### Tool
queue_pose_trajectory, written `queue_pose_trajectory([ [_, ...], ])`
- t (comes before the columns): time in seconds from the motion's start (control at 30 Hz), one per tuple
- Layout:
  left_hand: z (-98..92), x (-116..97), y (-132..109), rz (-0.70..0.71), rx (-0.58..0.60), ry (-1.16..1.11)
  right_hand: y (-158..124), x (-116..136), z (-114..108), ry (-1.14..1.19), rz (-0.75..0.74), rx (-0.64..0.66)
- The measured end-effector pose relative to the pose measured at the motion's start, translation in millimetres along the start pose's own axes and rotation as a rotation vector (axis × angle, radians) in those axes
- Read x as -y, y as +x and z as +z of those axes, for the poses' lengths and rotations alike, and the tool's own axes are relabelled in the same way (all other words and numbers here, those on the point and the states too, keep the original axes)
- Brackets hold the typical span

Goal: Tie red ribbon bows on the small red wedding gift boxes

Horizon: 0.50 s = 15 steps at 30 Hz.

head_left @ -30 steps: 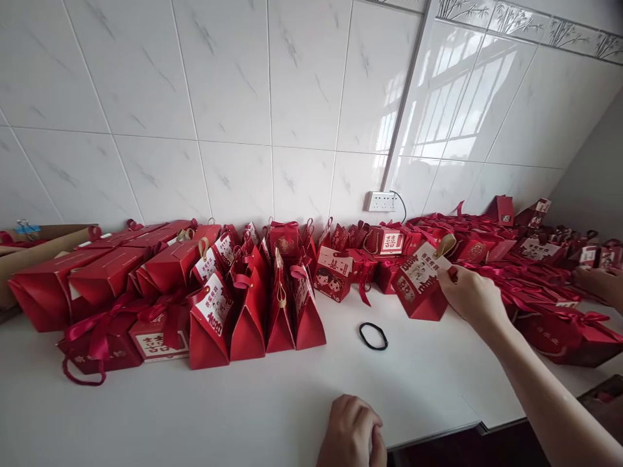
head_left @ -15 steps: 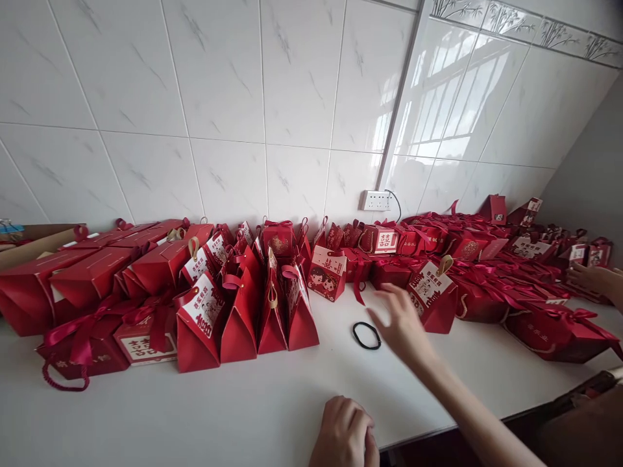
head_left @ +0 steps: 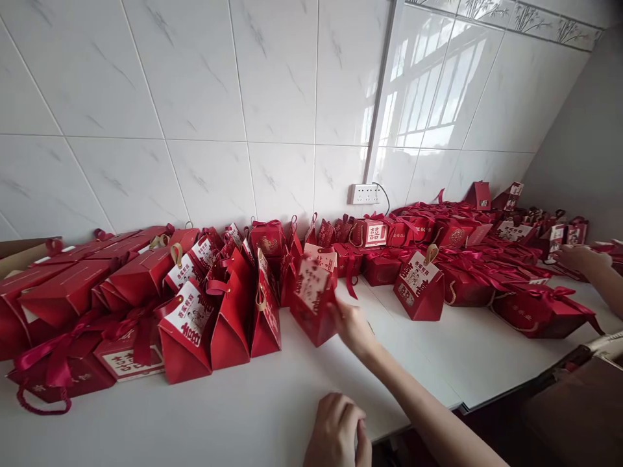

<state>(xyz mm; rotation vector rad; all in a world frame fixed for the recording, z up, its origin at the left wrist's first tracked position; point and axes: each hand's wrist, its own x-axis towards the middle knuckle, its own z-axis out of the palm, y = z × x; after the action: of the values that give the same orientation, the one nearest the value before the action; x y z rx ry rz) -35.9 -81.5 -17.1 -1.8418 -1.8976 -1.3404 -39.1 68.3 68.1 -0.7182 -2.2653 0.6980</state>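
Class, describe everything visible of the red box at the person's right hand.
The red box looks like folded card, its sides closed, narrowing upward. A pale panel with red print covers its upper front, too blurred to read. Roughly upright, it is held at its right side by the right hand, in front of a pale-topped box. Whether its base touches the white table is unclear.

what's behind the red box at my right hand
Behind the red box at your right hand, the pale top of another box shows. Most of its lower front is covered and can't be seen.
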Motion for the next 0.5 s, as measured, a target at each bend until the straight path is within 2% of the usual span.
queue_pose_trajectory([
  [0.13, 1.9, -2, -1, 0.013, -0.017, -0.023, -7, -35, -41, 0.141, 0.158, -0.228],
  [0.23, 1.2, -5, -2, -0.031, -0.030, -0.067, -14, -52, -71, 0.298, 0.227, -0.307],
  [0.33, -2.6, -6, 0, -0.180, -0.078, -0.163, -27, -56, -87, 0.463, 0.248, -0.270],
  [0.43, -6.5, -5, 1, -0.334, -0.115, -0.271, -43, -51, -88, 0.569, 0.238, -0.199],
  [0.5, -8.4, -4, -1, -0.360, -0.106, -0.346, -52, -43, -86, 0.619, 0.209, -0.118],
])
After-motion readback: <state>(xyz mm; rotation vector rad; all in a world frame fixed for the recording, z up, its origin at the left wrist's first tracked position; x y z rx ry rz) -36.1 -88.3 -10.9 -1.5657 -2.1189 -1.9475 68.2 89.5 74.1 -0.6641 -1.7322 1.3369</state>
